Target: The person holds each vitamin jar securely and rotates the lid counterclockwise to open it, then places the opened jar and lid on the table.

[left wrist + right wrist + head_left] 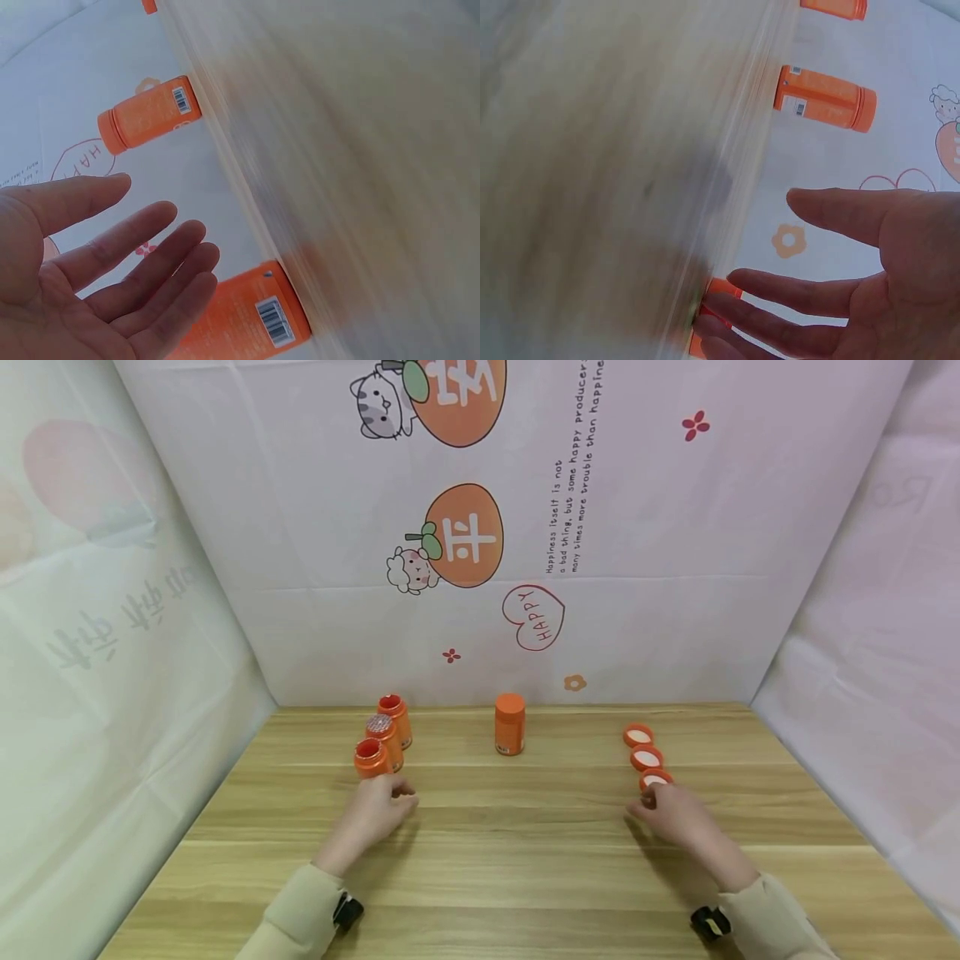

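Note:
On the left in the head view, several orange bottles form a slanting row. The nearest bottle (371, 758) and the farthest bottle (394, 720) show red openings, while the middle bottle (384, 743) has a silvery speckled top. My left hand (381, 806) is beside the nearest one, its loosely bent fingers holding nothing in the left wrist view. To the right lie three orange lids (647, 758) with white insides facing up. My right hand (669, 810) is at the nearest lid (656, 779); in the right wrist view its fingers overlap the lids (724, 288), thumb held apart.
A capped orange bottle (510, 725) stands upright at the back middle of the wooden table (517, 860). Printed white cloth (330, 527) rises behind the table and along both sides. A dark band (347, 912) sits at the left sleeve.

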A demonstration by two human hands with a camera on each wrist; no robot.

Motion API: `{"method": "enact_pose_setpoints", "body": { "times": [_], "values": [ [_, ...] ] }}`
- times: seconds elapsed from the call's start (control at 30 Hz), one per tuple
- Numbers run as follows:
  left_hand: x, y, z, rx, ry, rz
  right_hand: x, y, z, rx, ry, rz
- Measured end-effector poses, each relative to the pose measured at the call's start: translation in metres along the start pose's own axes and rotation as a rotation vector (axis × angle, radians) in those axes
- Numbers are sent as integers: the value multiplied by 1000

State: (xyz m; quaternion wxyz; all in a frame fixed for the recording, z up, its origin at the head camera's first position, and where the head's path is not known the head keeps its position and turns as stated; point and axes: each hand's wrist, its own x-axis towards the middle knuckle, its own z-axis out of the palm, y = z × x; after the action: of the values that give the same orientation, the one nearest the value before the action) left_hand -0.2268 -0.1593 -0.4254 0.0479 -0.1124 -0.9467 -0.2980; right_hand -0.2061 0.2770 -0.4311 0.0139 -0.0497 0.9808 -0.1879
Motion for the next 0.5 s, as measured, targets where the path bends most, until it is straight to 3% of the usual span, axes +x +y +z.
{"method": "enact_pose_setpoints", "body": {
  "times": [0.5],
  "values": [
    [7, 11, 9, -28, -19, 48, 1, -17, 6, 3, -23, -84]
  ]
}}
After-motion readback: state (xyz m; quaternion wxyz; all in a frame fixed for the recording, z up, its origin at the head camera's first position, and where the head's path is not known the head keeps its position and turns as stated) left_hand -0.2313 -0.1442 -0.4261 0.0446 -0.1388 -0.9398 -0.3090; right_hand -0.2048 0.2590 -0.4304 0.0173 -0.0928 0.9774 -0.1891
